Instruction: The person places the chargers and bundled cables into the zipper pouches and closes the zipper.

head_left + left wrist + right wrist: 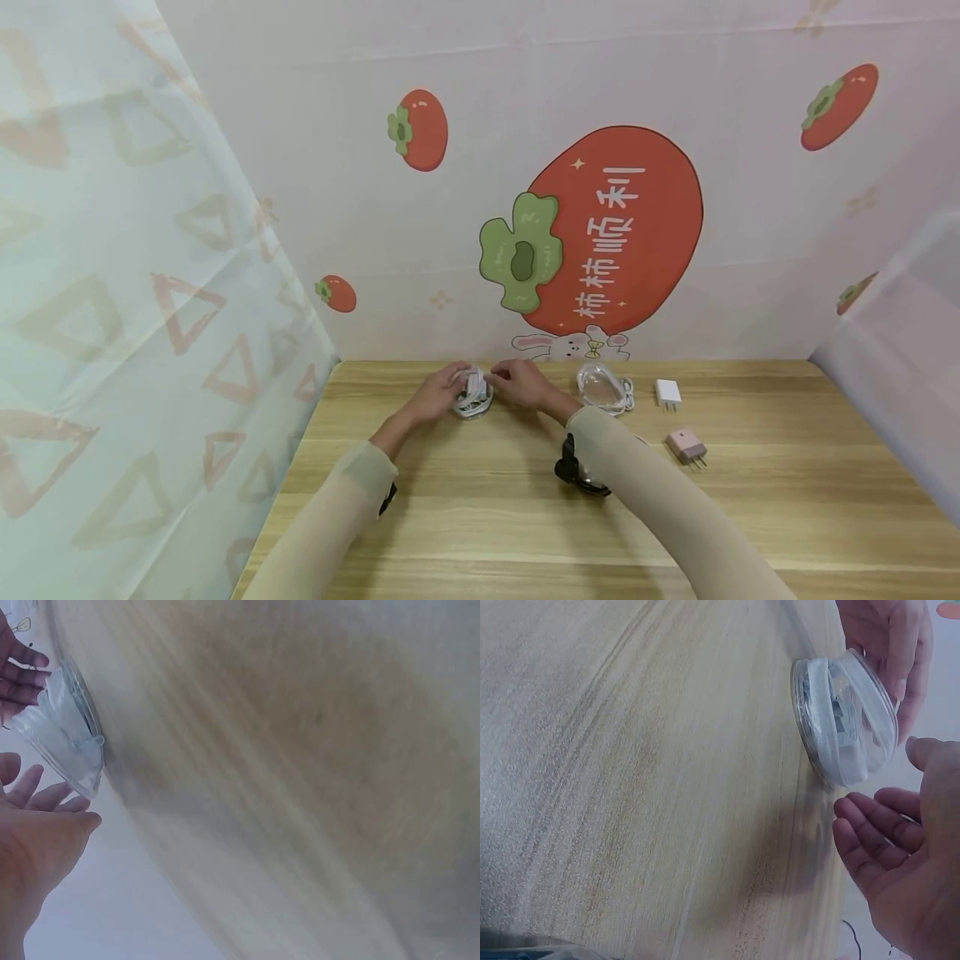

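A wooden table point(465, 517) runs out toward a cloth backdrop point(615, 233) printed with persimmons, and the person's two sleeved arms reach across it to a spot close to the far edge, left of centre. There, between the two hands, lies a small round clear case point(473, 395) with white cable coiled inside; it sits flat on the wood, so it has no real long axis, only a round rim. The left hand point(437, 395) touches the case from its left side, fingers lying loosely against the rim rather than clamped round it. The right hand point(900, 862) is just beside the case on the other side, palm turned toward it, fingers relaxed and holding nothing. Both hands are about equally near. Off to the right stand a second clear case point(602, 387), a white plug point(667, 392) and a pink plug point(686, 446), all well apart and not in the way.
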Tool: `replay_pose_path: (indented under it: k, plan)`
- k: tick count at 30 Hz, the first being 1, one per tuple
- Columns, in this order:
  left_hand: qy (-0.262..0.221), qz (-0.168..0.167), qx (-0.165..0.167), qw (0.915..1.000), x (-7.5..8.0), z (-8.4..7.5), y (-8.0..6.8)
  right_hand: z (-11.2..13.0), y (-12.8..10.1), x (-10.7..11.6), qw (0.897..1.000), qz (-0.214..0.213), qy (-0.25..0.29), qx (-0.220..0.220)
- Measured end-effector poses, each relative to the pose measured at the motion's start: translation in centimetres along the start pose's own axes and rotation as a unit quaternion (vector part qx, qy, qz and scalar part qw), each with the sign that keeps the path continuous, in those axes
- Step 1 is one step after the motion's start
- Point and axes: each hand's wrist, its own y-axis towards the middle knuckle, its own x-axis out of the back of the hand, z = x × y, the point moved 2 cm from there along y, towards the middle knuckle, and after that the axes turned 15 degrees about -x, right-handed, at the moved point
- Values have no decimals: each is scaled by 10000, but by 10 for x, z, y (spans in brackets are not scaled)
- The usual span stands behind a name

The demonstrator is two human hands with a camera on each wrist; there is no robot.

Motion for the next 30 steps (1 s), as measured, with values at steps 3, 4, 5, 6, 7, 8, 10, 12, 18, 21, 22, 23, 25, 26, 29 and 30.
replay_pose_path:
  k: [3, 4, 5, 6, 7, 8, 10, 12, 18, 21, 22, 23, 25, 26, 29, 30]
  plan:
    - [204, 67, -59, 9998, 3, 0, 5, 1, 0, -2, 9999, 7, -112, -67]
    - [260, 84, -82, 9996, 4, 0, 6, 2, -1, -2, 9999, -5, -124, -110]
    - [310, 96, -107, 9994, 5, 0, 9, 2, -1, -3, 9998, -10, -137, -175]
    - [384, 117, -153, 9991, 6, 0, 11, 3, -1, -3, 9996, -3, -155, -236]
    - [424, 119, -186, 9989, 7, -1, 13, 3, -2, -4, 9994, 17, -160, -304]
    - [441, 131, -201, 9987, 7, -2, 15, 4, -2, -5, 9992, 45, -151, -374]
    - [539, 175, -224, 9981, 8, -4, 18, 7, -4, -6, 9986, 108, -125, -497]
    - [671, 235, -245, 9972, 8, -4, 21, 8, -4, -7, 9980, 145, -134, -593]
    - [923, 446, -419, 9938, 8, -4, 26, 12, -7, -12, 9968, 217, -35, -774]
    - [1103, 559, -584, 9906, 6, -1, 28, 13, -7, -16, 9958, 322, 1, -860]
    - [1152, 598, -619, 9896, 6, 1, 29, 13, -8, -17, 9955, 332, -1, -885]
    - [1194, 634, -642, 9887, 6, 1, 29, 13, -8, -17, 9954, 316, -24, -904]
    - [1229, 694, -638, 9879, 6, 3, 29, 15, -9, -18, 9951, 300, -13, -947]
    - [1243, 709, -645, 9876, 6, 4, 29, 16, -10, -18, 9948, 295, 9, -974]
    - [1240, 766, -651, 9872, 6, 5, 29, 19, -11, -18, 9939, 287, 62, -1063]
    - [1221, 762, -657, 9874, 6, 6, 28, 20, -11, -17, 9935, 293, 50, -1097]
